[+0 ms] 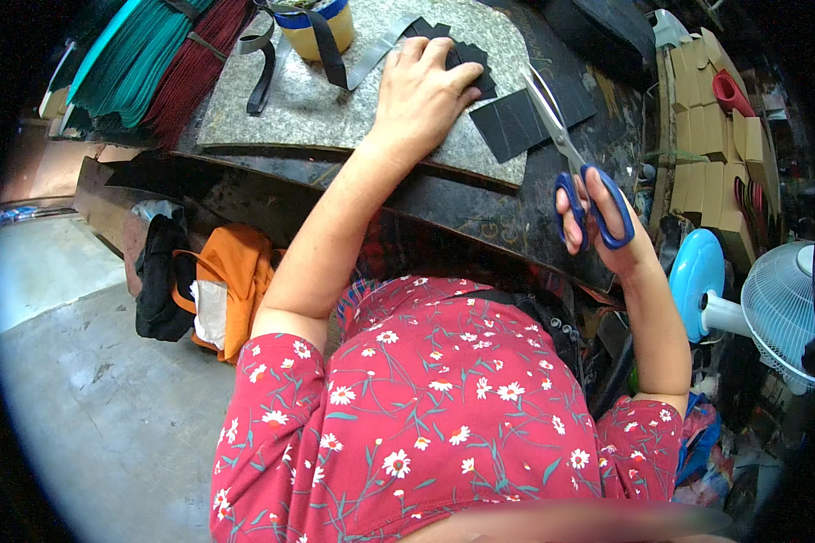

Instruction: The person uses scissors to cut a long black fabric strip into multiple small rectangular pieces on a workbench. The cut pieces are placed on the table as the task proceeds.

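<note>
My left hand lies over a loose pile of small black rectangular pieces on a speckled grey board. Its fingers are spread, and the fingertips touch the pile. My right hand grips scissors with dark blue handles, fingers through the loops. Their blades point away from me, looking nearly closed, above a flat black strip marked with thin cross lines. This strip sits partly on the board's right edge and partly on the dark table.
A yellow-and-blue tub with black strap around it stands on the board. Bundles of teal cords and dark red cords lie far left. Cardboard boxes and a blue-and-white fan stand right. An orange bag hangs below the table.
</note>
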The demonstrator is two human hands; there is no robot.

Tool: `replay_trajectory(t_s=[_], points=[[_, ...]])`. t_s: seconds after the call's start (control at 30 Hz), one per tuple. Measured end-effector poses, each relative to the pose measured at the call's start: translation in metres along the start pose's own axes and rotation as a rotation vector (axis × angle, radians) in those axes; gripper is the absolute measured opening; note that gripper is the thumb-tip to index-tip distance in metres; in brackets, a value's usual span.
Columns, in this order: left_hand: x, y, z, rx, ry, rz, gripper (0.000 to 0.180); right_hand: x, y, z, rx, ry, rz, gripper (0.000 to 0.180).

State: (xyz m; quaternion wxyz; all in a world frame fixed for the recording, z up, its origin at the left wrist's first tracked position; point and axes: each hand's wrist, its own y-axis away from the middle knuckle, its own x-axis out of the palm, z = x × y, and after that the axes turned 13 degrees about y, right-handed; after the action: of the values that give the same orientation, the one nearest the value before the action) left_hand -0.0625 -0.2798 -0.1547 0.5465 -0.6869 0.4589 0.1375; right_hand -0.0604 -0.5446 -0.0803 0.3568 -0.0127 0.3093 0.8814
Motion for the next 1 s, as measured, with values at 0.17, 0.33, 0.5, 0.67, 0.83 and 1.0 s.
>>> replay_trajectory(t_s=[0.17,0.33,0.5,0.67,0.83,1.0], points=[[0.007,-0.003,0.0,0.012,-0.019,-0.237,0.03,-0.008,0.033,-0.018,0.053,0.112,0.032,0.054],[-0.001,0.015,-0.039,-0.077,0.01,-0.067,0.037,-0.004,0.05,-0.032,0.141,0.114,0.094,0.05],[-0.002,0.021,-0.058,-0.17,-0.019,0.027,0.045,-0.003,0.054,-0.039,0.105,0.095,0.085,0.049],[-0.003,0.017,-0.055,-0.219,0.04,0.093,0.046,0.001,0.054,-0.038,0.068,0.11,0.135,0.046],[-0.003,0.02,-0.064,-0.246,0.195,0.06,0.047,0.002,0.058,-0.036,0.042,0.082,0.151,0.046],[-0.008,0.019,-0.058,-0.589,0.862,0.023,0.045,-0.003,0.062,-0.037,0.007,0.138,0.197,0.046]])
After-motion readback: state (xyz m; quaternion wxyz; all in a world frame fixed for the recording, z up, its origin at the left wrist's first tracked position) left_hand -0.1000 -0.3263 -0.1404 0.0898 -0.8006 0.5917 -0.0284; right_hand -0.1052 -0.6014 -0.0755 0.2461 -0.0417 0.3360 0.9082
